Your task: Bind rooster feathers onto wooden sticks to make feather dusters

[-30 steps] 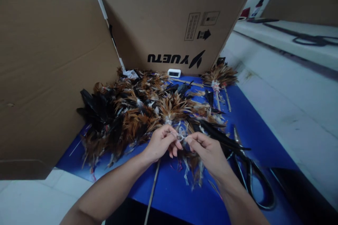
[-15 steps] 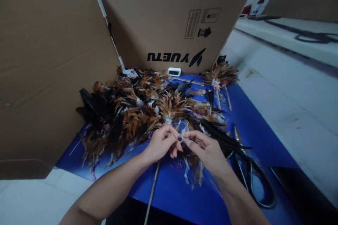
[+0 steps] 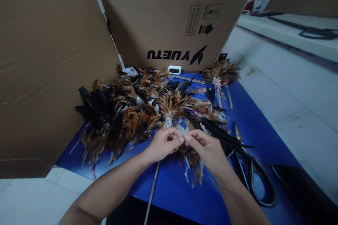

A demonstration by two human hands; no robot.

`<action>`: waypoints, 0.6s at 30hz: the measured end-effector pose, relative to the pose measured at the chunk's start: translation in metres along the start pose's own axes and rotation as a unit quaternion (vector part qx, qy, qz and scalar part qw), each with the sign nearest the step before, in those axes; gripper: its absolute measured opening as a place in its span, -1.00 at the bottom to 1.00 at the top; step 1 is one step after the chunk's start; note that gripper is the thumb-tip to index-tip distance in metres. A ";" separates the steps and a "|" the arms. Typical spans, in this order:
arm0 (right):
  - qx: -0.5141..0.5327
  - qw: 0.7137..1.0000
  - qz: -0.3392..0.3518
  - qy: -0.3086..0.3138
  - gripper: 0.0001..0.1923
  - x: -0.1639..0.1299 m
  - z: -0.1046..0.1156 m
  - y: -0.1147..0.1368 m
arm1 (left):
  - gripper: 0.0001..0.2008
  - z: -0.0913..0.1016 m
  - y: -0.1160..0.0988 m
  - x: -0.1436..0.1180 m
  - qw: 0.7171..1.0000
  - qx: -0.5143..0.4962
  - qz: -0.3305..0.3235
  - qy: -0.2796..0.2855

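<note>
A blue tabletop (image 3: 169, 186) bears heaped feathers (image 3: 139, 121), scissors (image 3: 249, 167), thin sticks (image 3: 188, 78) and a small white device (image 3: 174, 70).

Dim light, pale tiled floor (image 3: 29, 200), blue tabletop (image 3: 169, 195).

Head view: worn on the person's head, above the near side of the tabletop (image 3: 179, 197), facing forward and tilted down.
Left hand (image 3: 164, 144) and right hand (image 3: 207, 147): close to the camera, below mid-view, reaching in from the bottom edge.
Blue surface: seen at a slant from above, stretching away from the camera.
Back cardboard panel (image 3: 158, 14): faces the camera at the far end.
Left cardboard panel (image 3: 47, 70): nearer, angled, cropped by the left edge.
Pale ledge (image 3: 290, 30): farther off, upper right, cropped by the right edge.
</note>
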State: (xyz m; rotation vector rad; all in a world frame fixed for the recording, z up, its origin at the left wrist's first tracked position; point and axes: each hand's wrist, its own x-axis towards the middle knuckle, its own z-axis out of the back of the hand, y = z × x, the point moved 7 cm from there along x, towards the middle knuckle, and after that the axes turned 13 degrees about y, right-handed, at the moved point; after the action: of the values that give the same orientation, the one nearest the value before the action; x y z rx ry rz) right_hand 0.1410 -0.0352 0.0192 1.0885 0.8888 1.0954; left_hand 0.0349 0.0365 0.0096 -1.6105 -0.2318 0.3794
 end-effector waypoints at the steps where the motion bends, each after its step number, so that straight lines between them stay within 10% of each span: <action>1: -0.007 1.000 0.004 0.003 -0.77 0.000 0.000 0.001 | -0.74 0.001 0.000 0.000 1.000 0.011 -0.004 -0.004; 18: -0.096 0.995 0.008 -0.026 -0.80 -0.005 0.003 0.007 | -0.79 0.007 -0.002 -0.003 0.998 0.041 0.001 -0.041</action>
State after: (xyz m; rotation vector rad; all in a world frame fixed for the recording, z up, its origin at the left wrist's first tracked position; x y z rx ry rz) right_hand 0.1415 -0.0400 0.0270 0.9618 0.7200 1.1357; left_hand 0.0299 0.0421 0.0115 -1.5157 -0.2720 0.4516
